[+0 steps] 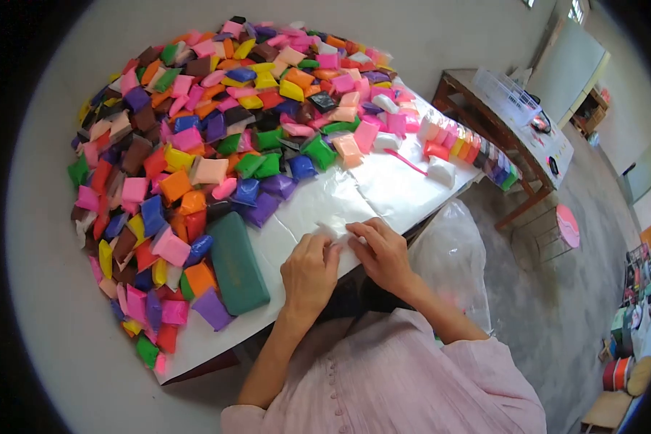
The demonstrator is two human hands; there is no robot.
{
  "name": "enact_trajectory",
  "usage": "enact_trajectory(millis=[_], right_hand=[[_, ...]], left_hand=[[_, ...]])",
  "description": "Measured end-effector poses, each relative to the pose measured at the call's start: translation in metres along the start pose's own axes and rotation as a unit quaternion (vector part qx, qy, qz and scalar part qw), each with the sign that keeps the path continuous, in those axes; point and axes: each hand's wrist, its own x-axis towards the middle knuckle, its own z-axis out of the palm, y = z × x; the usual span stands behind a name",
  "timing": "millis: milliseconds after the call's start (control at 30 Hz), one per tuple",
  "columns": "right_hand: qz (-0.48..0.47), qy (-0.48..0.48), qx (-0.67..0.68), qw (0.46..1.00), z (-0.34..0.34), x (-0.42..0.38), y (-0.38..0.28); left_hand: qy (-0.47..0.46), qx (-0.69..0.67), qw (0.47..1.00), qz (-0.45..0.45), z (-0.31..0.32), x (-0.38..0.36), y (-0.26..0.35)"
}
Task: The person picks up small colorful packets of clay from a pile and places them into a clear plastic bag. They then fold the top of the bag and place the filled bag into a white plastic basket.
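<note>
Close to the table's front edge, my left hand and my right hand meet with fingers pinched on a clear plastic bag. The bag is small and thin, and my fingers hide much of it. White sheeting on the tabletop lies just beyond them. A flat green case rests left of my left hand, with a purple packet beside its lower end. Blue and purple packets are the nearest of the pile beyond my hands.
A large heap of colourful soft packets covers the table's left and back. At right lie a row of wrapped packets, a white packet and a thin pink stick. A big clear bag hangs beside the table; a pink-topped stool stands beyond.
</note>
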Motion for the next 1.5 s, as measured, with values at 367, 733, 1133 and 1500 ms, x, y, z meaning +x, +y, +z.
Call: enact_trajectory(millis=[367, 733, 1133, 1500], right_hand=[[0.018, -0.037, 0.004, 0.999, 0.0, 0.0, 0.0], [-0.196, -0.213, -0.033, 0.957, -0.007, 0.016, 0.003], [-0.207, -0.298, -0.035, 0.931, -0.019, 0.041, 0.013], [-0.069, -0.271, 0.19, 0.941, -0.03, 0.047, 0.031]], left_hand=[[0.014, 0.071, 0.992, 0.105, 0.004, -0.006, -0.001], [0.015, 0.101, 0.988, 0.113, 0.002, -0.01, -0.006], [0.048, 0.084, 0.992, 0.086, 0.002, -0.014, -0.002], [0.054, 0.083, 0.994, 0.056, 0.002, -0.016, -0.002]])
